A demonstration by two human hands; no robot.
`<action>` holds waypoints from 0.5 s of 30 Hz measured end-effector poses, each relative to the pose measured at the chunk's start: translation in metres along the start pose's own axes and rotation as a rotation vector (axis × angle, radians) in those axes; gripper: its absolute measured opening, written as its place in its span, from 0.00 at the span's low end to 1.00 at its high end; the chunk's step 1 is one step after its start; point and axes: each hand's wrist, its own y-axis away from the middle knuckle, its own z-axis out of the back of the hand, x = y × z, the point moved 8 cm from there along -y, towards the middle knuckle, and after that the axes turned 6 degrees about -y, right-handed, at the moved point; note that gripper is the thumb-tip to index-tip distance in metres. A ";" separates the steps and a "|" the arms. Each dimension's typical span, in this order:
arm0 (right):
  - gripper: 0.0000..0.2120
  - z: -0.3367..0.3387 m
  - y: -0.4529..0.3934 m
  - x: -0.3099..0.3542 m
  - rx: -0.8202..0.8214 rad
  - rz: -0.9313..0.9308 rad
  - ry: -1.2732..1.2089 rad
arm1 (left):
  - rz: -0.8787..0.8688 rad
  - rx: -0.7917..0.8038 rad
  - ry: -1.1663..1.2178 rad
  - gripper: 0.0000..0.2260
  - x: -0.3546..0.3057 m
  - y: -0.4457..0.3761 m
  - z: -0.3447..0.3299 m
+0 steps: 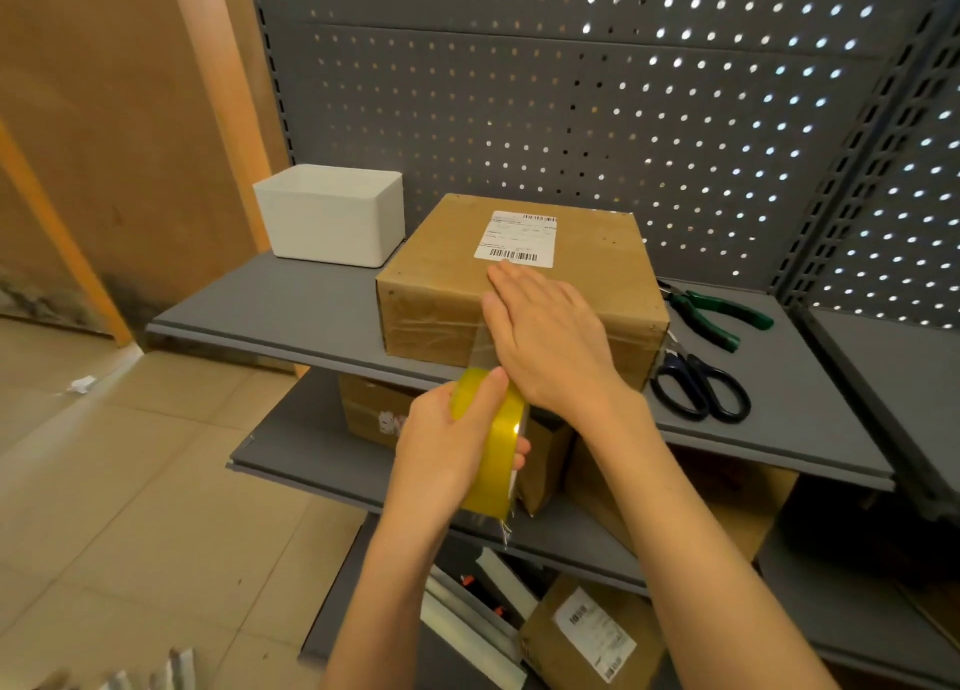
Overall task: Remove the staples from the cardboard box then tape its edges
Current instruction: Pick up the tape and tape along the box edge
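cardboard box (pixel 441 294) sits on the grey shelf (pixel 291 299), directly under the right hand (pixel 550 336). right hand lies flat, fingers straight, pressing a clear tape strip (pixel 483 346) over the box's top front edge. left hand (pixel 447 445) is just below and nearer, fingers curled round the yellow tape roll (pixel 498 445), off the shelf's front. right of the right hand: green pliers (pixel 717 315), then scissors (pixel 698 388). far left: white bin (pixel 332 216).

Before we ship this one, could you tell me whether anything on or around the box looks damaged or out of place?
The cardboard box looks worn: the old tape on its front face is wrinkled. The tape roll has a ragged, torn end hanging below it. A scrap of white litter lies on the floor at left.
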 end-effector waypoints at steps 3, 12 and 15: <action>0.23 0.004 0.000 -0.005 0.074 0.034 -0.175 | -0.011 -0.084 -0.051 0.14 -0.004 0.004 0.004; 0.23 0.005 0.009 -0.009 -0.020 0.111 0.021 | -0.028 -0.296 -0.171 0.14 -0.005 0.010 0.010; 0.23 0.008 0.008 -0.004 -0.089 0.111 0.029 | -0.006 -0.368 -0.292 0.14 -0.005 0.009 0.015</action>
